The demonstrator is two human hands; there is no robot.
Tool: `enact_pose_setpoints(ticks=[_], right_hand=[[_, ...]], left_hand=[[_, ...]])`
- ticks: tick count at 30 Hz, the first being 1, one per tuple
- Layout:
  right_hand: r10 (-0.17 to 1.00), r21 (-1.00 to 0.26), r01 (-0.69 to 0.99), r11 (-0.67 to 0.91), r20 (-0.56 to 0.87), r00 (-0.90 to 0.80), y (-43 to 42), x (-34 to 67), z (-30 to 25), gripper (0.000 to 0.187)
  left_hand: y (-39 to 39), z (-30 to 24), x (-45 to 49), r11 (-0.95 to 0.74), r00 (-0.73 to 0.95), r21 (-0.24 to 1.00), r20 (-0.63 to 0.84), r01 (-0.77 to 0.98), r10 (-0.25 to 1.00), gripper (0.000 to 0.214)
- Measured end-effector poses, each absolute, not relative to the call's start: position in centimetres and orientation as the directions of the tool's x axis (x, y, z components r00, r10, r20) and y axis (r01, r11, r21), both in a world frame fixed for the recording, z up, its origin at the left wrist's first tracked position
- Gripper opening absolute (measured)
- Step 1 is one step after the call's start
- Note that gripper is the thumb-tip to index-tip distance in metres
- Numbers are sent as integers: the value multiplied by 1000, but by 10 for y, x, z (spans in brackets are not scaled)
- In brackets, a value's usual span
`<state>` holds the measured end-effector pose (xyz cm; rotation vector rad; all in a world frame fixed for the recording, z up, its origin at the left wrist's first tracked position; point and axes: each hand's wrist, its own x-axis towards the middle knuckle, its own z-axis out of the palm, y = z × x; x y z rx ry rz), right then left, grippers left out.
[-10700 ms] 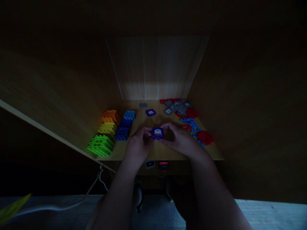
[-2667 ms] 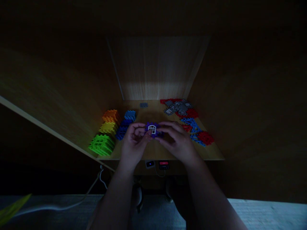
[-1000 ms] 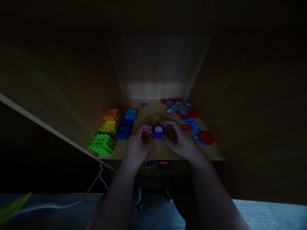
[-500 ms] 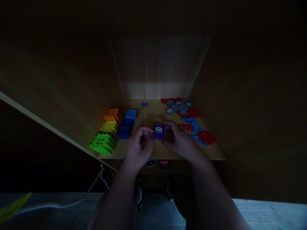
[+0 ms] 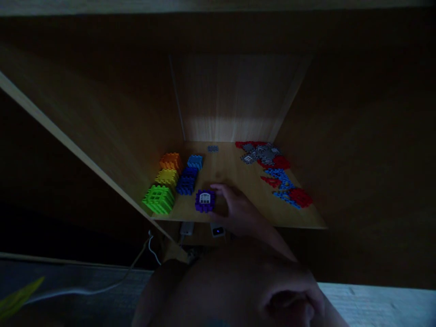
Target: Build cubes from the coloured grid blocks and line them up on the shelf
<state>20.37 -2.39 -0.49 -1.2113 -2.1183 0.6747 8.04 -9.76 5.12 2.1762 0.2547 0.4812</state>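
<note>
A purple cube [image 5: 205,200] of snap-together tiles, with a white window tile on top, sits on the wooden desk [image 5: 238,175] near its front edge. My right hand [image 5: 235,211] grips the cube from its right side, fingers curled against it. A large dim shape [image 5: 238,290] fills the bottom of the view close to the camera. It looks like my left arm or hand, but no fingers can be made out in the dark.
Left of the purple cube stand green [image 5: 158,199], yellow [image 5: 166,177], orange [image 5: 170,161] and blue [image 5: 186,183] cubes. Loose grey, red and blue tiles [image 5: 272,168] lie at the right. Wooden walls close in the desk; a cable [image 5: 143,254] hangs below it.
The purple cube has gone from between both hands down to the desk's front left, beside the green cube. My left hand has left it and the view has shifted.
</note>
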Motion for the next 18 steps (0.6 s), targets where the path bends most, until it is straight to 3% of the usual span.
enact_pose_setpoints(ticks=[5, 11, 18], right_hand=[[872, -684, 574, 451, 198, -449, -28, 175, 1, 75], [867, -673, 572, 469, 227, -444, -28, 155, -4, 75], [874, -671, 579, 464, 242, -421, -26, 145, -5, 74]], left_hand=[[-97, 56, 70, -602, 909, 799, 255, -6, 329, 38], [-92, 51, 72, -585, 901, 811, 262, -11, 347, 15], [-91, 46, 76, -557, 889, 831, 265, -13, 374, 24]])
